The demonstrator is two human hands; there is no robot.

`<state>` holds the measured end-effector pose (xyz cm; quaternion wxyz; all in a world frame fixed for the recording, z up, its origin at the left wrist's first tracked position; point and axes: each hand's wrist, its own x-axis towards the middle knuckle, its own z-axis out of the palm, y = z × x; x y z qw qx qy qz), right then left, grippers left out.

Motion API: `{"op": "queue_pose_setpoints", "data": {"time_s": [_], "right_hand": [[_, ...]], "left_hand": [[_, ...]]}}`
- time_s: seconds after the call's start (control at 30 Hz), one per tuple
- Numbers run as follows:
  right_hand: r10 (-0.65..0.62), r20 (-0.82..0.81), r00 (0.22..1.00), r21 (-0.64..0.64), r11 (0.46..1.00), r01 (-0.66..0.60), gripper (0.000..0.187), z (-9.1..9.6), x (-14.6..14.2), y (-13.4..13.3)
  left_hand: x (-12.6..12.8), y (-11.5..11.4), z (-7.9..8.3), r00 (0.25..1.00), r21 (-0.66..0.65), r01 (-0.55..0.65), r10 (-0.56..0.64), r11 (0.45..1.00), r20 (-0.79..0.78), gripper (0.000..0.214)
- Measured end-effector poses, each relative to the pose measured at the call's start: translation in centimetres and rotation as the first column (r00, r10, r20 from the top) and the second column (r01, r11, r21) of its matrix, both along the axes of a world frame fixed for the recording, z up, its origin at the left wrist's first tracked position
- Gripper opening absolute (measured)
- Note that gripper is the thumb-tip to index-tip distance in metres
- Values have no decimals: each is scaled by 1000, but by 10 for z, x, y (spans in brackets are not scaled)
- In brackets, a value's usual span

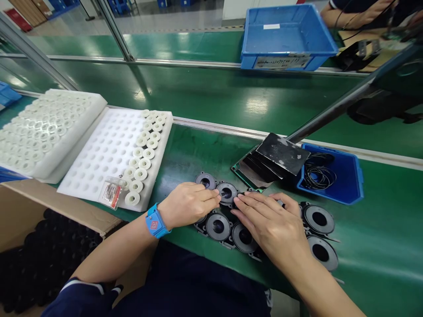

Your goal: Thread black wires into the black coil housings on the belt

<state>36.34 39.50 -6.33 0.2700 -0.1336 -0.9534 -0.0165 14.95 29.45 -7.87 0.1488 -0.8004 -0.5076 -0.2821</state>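
Several round black parts with grey faces and a centre hole lie in a cluster on the green bench, among them one near the front and one at the right. My left hand and my right hand rest on this cluster, fingertips meeting at the part in the back row. Both hands have their fingers held together and pressed down on that part. A blue wrist strap circles my left wrist.
A white foam tray with white rings in its right columns lies left, a small packet on it, a second foam tray beside it. A cardboard box holds black parts. Blue bin with black O-rings, black plates, a far blue crate, another person's arm.
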Motion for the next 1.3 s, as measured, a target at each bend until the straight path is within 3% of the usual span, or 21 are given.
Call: {"op": "queue_pose_setpoints", "data": {"time_s": [0.3, 0.67, 0.77, 0.87, 0.97, 1.03, 1.07, 1.17, 1.2, 1.23, 1.3], "right_hand": [[144, 57, 988, -62, 988, -140, 27, 0, 4, 1], [-27, 27, 999, 39, 999, 26, 12, 10, 4, 10], [-50, -49, 998, -41, 998, 48, 9, 17, 3, -4], [31, -138, 990, -232, 971, -63, 22, 22, -2, -33], [112, -242, 964, -396, 896, -204, 24, 17, -9, -60], [147, -351, 925, -509, 799, -320, 23, 13, -14, -72], [182, -404, 896, -576, 711, -404, 24, 11, -16, -76], [317, -497, 808, -731, 349, -586, 13, 11, -20, -83], [341, -493, 800, -758, 282, -588, 7, 13, -20, -84], [356, -471, 807, -776, 267, -571, 7, 14, -19, -85], [371, -411, 832, -776, 337, -533, 18, 17, -17, -86]], "left_hand": [[-9, -11, 16, 987, -191, 23, -52, 981, -151, 36], [-10, -8, 15, 994, -252, 26, -52, 967, -100, 32], [-3, -13, 17, 1000, -183, 1, -1, 983, 3, 25], [11, -25, 26, 968, -119, -20, 49, 993, 244, 25], [26, -40, 33, 904, -133, -5, 61, 991, 423, 31], [31, -50, 34, 861, -147, 32, 47, 989, 507, 30], [31, -53, 34, 839, -150, 39, 49, 988, 542, 29], [24, -62, 32, 765, -204, -6, 136, 979, 630, 30], [19, -64, 31, 738, -234, -43, 189, 971, 648, 31], [15, -66, 30, 709, -255, -88, 240, 963, 663, 34], [8, -68, 29, 650, -263, -172, 310, 949, 694, 41]]}}
